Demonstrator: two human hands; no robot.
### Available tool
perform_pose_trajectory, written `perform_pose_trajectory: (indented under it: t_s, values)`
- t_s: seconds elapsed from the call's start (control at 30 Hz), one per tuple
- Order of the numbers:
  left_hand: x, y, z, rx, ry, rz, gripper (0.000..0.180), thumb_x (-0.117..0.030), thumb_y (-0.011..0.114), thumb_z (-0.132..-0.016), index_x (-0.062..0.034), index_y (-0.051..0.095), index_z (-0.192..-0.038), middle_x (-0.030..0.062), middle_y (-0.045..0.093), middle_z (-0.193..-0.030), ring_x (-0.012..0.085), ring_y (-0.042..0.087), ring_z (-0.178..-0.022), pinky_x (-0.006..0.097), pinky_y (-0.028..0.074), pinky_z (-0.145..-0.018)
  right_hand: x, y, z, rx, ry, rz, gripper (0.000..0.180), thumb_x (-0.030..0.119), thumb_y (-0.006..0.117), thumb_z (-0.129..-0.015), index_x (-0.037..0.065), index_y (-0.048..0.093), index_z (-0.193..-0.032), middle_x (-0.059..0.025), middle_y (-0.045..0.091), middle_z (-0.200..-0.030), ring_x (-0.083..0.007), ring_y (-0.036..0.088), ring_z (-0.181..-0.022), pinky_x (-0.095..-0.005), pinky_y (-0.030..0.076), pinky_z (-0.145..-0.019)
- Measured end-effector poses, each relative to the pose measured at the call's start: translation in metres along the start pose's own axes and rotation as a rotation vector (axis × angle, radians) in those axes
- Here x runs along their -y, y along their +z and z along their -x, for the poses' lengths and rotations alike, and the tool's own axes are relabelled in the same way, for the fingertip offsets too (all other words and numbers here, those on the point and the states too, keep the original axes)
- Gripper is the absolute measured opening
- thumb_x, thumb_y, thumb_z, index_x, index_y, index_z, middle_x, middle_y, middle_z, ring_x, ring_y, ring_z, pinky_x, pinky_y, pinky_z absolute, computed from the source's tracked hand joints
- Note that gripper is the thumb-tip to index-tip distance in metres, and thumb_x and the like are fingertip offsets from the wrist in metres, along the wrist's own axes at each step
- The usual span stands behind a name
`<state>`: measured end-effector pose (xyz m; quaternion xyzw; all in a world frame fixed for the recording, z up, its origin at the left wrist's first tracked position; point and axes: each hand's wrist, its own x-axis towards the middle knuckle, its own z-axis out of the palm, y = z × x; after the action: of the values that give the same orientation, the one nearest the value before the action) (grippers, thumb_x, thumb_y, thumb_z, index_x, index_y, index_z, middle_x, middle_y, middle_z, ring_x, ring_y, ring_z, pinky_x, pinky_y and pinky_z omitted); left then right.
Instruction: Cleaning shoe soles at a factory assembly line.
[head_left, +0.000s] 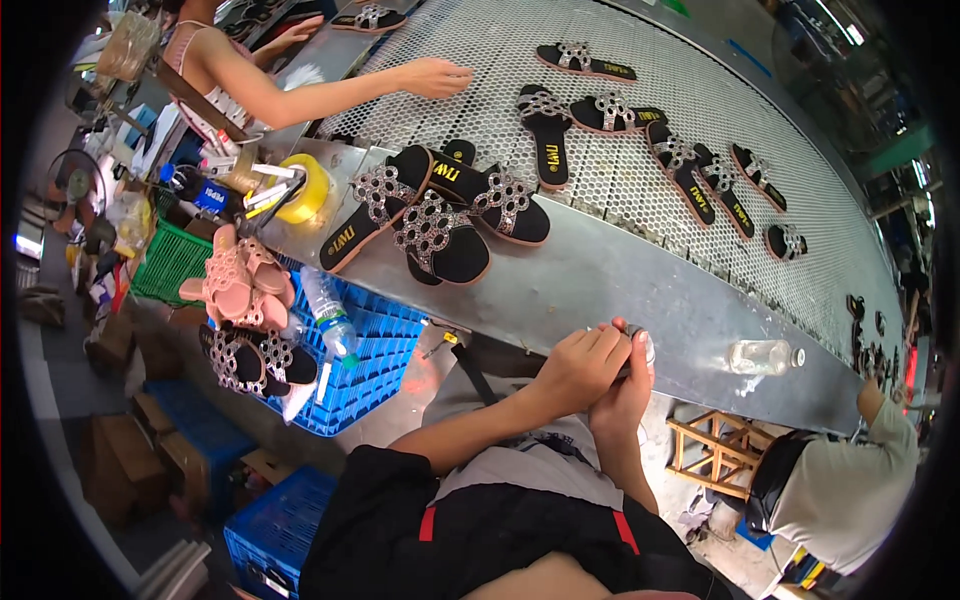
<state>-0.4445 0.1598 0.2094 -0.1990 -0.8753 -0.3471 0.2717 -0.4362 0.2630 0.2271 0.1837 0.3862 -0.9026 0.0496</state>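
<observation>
My left hand and my right hand are together just over the near edge of the metal table, both with curled fingers. Between them shows the tip of a small grey and white thing, mostly covered by the fingers, so its kind does not show. Farther left on the table lie several black slide sandals with silver, stone-studded cutout straps, some overlapping. To the right of my hands, a small clear glass bottle lies on its side.
More black sandals lie on the perforated conveyor. At left are a yellow tape roll, a blue crate with a plastic bottle, and pink sandals. A co-worker's arm reaches over the conveyor; another person is at right.
</observation>
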Motion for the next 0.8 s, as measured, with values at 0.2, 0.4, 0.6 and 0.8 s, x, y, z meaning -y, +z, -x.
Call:
perform_pose_trajectory:
  t_s: [0.2, 0.4, 0.6, 0.8]
  values:
    - [-0.014, -0.017, -0.016, 0.165, -0.001, -0.013, 0.017, -0.010, 0.066, -0.081, -0.0061, 0.066, -0.098, 0.0077, 0.062, -0.087, 0.0273, 0.063, -0.078, 0.039, 0.051, -0.068, 0.020, -0.032, -0.036, 0.049, -0.096, 0.091, 0.020, 0.025, 0.064, -0.108, 0.006, 0.064, -0.102, -0.0061, 0.069, -0.090, -0.0167, 0.066, -0.083, -0.0327, 0.055, -0.076]
    - [0.039, -0.094, -0.075, 0.169, -0.250, -0.761, 0.017, -0.028, 0.069, -0.093, -0.0115, 0.071, -0.097, 0.0056, 0.069, -0.098, 0.0290, 0.065, -0.101, 0.047, 0.051, -0.081, 0.059, -0.084, -0.048, -0.079, -0.260, 0.366, 0.017, 0.021, 0.065, -0.107, 0.005, 0.063, -0.101, -0.0029, 0.064, -0.080, -0.0107, 0.051, -0.057, -0.0273, 0.043, -0.057]
    - [0.107, -0.102, -0.058, 0.133, -0.462, -1.088, 0.034, -0.042, 0.071, -0.094, -0.0089, 0.073, -0.101, 0.0079, 0.067, -0.110, 0.0299, 0.065, -0.103, 0.046, 0.054, -0.078, 0.053, -0.127, -0.064, -0.010, -0.237, 0.489, 0.018, 0.021, 0.067, -0.106, 0.004, 0.065, -0.100, -0.0034, 0.063, -0.076, -0.0094, 0.051, -0.057, -0.0264, 0.043, -0.056]
    - [0.119, -0.082, -0.052, 0.073, -0.440, -0.986, 0.042, -0.045, 0.071, -0.093, -0.0120, 0.072, -0.120, 0.0091, 0.062, -0.123, 0.0354, 0.060, -0.109, 0.053, 0.050, -0.092, 0.056, -0.136, -0.056, 0.025, -0.277, 0.626, 0.023, 0.025, 0.066, -0.107, 0.005, 0.066, -0.098, 0.0005, 0.059, -0.066, -0.0066, 0.050, -0.057, -0.0244, 0.038, -0.056]
